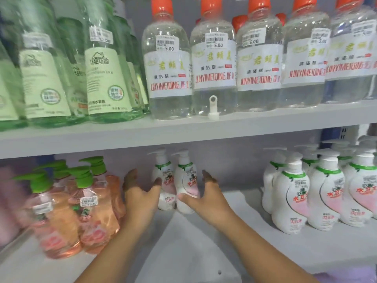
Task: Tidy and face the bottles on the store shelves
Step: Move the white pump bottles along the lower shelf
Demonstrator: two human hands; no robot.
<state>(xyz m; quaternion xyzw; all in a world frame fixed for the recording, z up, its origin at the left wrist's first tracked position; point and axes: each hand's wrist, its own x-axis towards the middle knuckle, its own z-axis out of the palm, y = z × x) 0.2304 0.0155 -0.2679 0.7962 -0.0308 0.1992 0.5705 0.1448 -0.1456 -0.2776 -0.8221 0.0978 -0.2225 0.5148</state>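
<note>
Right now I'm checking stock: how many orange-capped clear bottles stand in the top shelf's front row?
5 in front. Orange caps behind suggest more hidden.

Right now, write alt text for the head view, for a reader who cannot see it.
Both bare hands, left hand and right hand, reach around two white pump bottles with pink labels standing alone far back on the lower grey shelf. Peach pump bottles with green pumps stand left, more white pump bottles right; clear orange-capped bottles line the shelf above.

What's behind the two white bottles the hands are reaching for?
Behind the two white pump bottles only the grey back wall shows, no more bottles. The left hand and right hand cover the bottles' lower sides, so the shelf floor there stays hidden.
</note>
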